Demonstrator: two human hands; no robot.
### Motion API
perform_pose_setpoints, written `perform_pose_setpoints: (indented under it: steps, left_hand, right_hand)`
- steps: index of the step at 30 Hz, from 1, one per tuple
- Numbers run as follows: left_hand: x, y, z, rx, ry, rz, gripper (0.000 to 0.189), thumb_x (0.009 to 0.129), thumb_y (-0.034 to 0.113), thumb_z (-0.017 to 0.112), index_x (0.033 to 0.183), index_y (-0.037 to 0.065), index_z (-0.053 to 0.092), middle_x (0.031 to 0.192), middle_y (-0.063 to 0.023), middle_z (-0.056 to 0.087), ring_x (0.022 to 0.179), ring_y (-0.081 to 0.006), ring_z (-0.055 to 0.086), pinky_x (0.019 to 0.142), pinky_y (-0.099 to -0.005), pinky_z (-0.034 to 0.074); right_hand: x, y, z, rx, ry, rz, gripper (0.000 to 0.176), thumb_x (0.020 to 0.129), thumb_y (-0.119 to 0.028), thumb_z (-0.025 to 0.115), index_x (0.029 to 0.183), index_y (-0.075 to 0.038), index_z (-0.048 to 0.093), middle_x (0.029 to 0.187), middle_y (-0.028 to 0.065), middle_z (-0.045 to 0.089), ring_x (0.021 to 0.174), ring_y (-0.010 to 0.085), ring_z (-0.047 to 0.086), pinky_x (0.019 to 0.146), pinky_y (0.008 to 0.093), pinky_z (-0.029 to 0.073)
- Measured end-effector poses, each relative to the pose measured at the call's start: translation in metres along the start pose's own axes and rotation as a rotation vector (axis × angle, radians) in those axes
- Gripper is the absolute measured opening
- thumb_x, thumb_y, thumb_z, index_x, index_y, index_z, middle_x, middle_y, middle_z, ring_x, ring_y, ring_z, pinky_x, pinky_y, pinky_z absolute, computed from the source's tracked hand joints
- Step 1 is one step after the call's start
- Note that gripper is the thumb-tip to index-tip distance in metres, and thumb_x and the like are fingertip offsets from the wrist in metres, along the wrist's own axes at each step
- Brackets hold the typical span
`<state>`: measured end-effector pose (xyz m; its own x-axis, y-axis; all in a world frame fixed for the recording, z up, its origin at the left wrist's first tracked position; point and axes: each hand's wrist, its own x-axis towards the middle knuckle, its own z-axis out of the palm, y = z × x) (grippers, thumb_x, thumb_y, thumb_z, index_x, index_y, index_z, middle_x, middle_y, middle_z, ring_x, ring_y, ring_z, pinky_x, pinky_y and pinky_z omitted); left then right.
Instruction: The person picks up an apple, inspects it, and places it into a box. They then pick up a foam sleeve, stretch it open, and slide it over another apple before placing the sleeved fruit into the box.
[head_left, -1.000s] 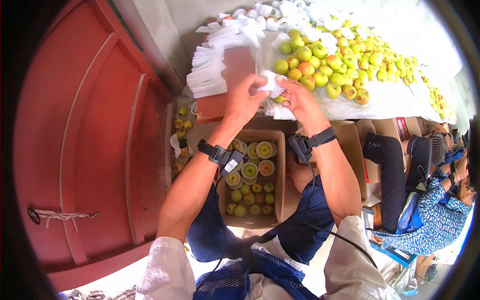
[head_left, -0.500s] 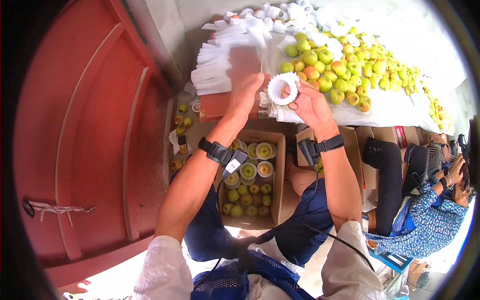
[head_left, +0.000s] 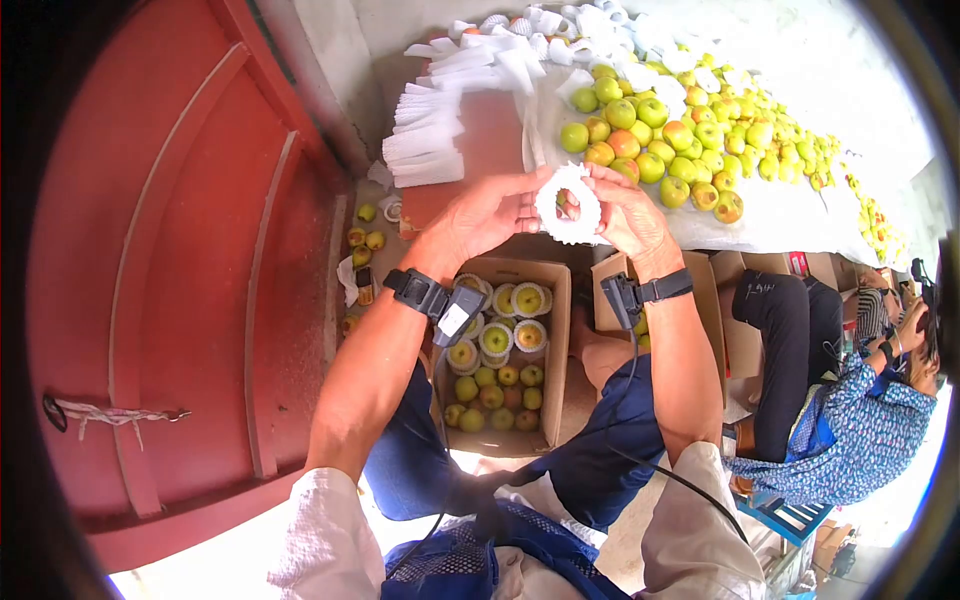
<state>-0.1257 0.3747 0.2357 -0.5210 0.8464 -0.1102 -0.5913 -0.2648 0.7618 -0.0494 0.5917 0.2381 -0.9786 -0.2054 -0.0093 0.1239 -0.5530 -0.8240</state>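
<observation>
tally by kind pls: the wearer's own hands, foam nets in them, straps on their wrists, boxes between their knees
Hands: 2 (left hand, right hand)
Foam net in hand: 1
Wrist straps: 2 (left strap, right strap)
Cardboard box between the knees: 1
Total: 6

White foam sleeve (head_left: 570, 229): ring-shaped, edge scalloped, opening facing near side; held between left hand (head_left: 482, 214) and right hand (head_left: 632, 216).

Heaped apples (head_left: 708, 133), foam sleeves (head_left: 570, 231) and cardboard boxes (head_left: 558, 345) mark a fruit-packing workplace.
</observation>
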Motion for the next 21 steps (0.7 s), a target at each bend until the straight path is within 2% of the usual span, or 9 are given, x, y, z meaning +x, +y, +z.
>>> perform_pose_setpoints:
  steps: [2, 4, 7, 11, 13, 14, 15, 18, 21]
  left_hand:
    - [-0.001, -0.001, -0.006, 0.002, -0.049, -0.013, 0.031, 0.097, 0.028, 0.067, 0.120, 0.008, 0.064, 0.114, -0.0014, 0.067, 0.100, -0.0128, 0.060, 0.081, -0.0295, 0.046]
    - [-0.002, 0.000, -0.005, -0.055, -0.092, 0.048, 0.032, 0.097, 0.027, 0.066, 0.122, 0.007, 0.063, 0.114, -0.0024, 0.067, 0.099, -0.0142, 0.060, 0.081, -0.0293, 0.045]
    - [-0.007, 0.007, 0.000, -0.067, -0.233, 0.055, 0.033, 0.097, 0.025, 0.067, 0.123, 0.006, 0.063, 0.114, -0.0039, 0.067, 0.101, -0.0155, 0.060, 0.082, -0.0313, 0.045]
    - [-0.004, -0.003, 0.006, -0.030, -0.143, 0.021, 0.033, 0.098, 0.023, 0.063, 0.121, 0.000, 0.062, 0.113, -0.0087, 0.068, 0.097, -0.0162, 0.063, 0.077, -0.0301, 0.047]
    - [0.004, -0.003, 0.007, -0.119, -0.116, 0.118, 0.042, 0.095, 0.024, 0.067, 0.130, 0.001, 0.058, 0.120, -0.0092, 0.065, 0.104, -0.0190, 0.060, 0.089, -0.0366, 0.047]
    - [0.010, -0.003, -0.001, -0.136, -0.137, 0.157, 0.043, 0.097, 0.022, 0.065, 0.133, 0.000, 0.056, 0.121, -0.0105, 0.064, 0.105, -0.0210, 0.059, 0.091, -0.0370, 0.048]
    - [0.014, 0.000, -0.001, -0.133, -0.137, 0.149, 0.043, 0.097, 0.022, 0.065, 0.133, 0.000, 0.056, 0.121, -0.0105, 0.064, 0.105, -0.0210, 0.059, 0.091, -0.0370, 0.048]
    - [0.018, 0.009, 0.010, -0.122, -0.060, 0.190, 0.036, 0.099, 0.019, 0.062, 0.129, 0.000, 0.057, 0.111, -0.0078, 0.064, 0.098, -0.0190, 0.058, 0.083, -0.0330, 0.047]
    - [0.038, 0.017, 0.005, -0.103, -0.125, 0.158, 0.031, 0.100, 0.019, 0.062, 0.125, 0.002, 0.059, 0.108, -0.0066, 0.064, 0.094, -0.0178, 0.058, 0.077, -0.0317, 0.045]
  right_hand:
    - [-0.001, 0.001, -0.003, 0.000, 0.061, 0.001, 0.023, 0.096, -0.013, 0.065, 0.116, -0.002, 0.060, 0.098, 0.0056, 0.064, 0.081, 0.0134, 0.064, 0.063, 0.0242, 0.053]
    - [0.002, 0.000, -0.011, 0.009, -0.097, 0.025, 0.022, 0.097, -0.012, 0.063, 0.117, -0.002, 0.060, 0.100, 0.0068, 0.065, 0.083, 0.0145, 0.066, 0.067, 0.0252, 0.056]
    - [0.000, -0.001, -0.005, -0.006, -0.091, 0.025, 0.021, 0.099, -0.012, 0.062, 0.117, -0.001, 0.060, 0.103, 0.0079, 0.066, 0.085, 0.0152, 0.067, 0.069, 0.0256, 0.057]
    - [0.004, -0.002, -0.001, -0.010, -0.026, -0.031, 0.022, 0.099, -0.012, 0.061, 0.118, 0.000, 0.060, 0.104, 0.0077, 0.067, 0.084, 0.0142, 0.066, 0.068, 0.0256, 0.057]
    - [0.000, -0.008, 0.005, 0.011, 0.053, -0.066, 0.024, 0.099, -0.014, 0.062, 0.119, 0.000, 0.060, 0.105, 0.0075, 0.067, 0.084, 0.0137, 0.066, 0.063, 0.0226, 0.053]
    - [0.001, -0.010, 0.000, -0.032, 0.003, -0.065, 0.025, 0.100, -0.015, 0.061, 0.119, 0.001, 0.060, 0.106, 0.0072, 0.068, 0.087, 0.0123, 0.067, 0.056, 0.0198, 0.046]
    - [0.004, -0.013, -0.001, -0.027, 0.007, -0.069, 0.025, 0.100, -0.015, 0.061, 0.119, 0.001, 0.060, 0.106, 0.0072, 0.068, 0.087, 0.0123, 0.067, 0.056, 0.0198, 0.046]
    - [0.007, -0.023, 0.009, -0.079, 0.024, -0.131, 0.024, 0.101, -0.018, 0.059, 0.116, 0.000, 0.061, 0.100, 0.0030, 0.066, 0.078, 0.0067, 0.059, 0.048, 0.0194, 0.033]
    - [0.014, -0.029, -0.010, -0.052, 0.024, -0.160, 0.020, 0.100, -0.016, 0.060, 0.113, -0.002, 0.062, 0.097, 0.0014, 0.064, 0.074, 0.0059, 0.055, 0.048, 0.0192, 0.033]
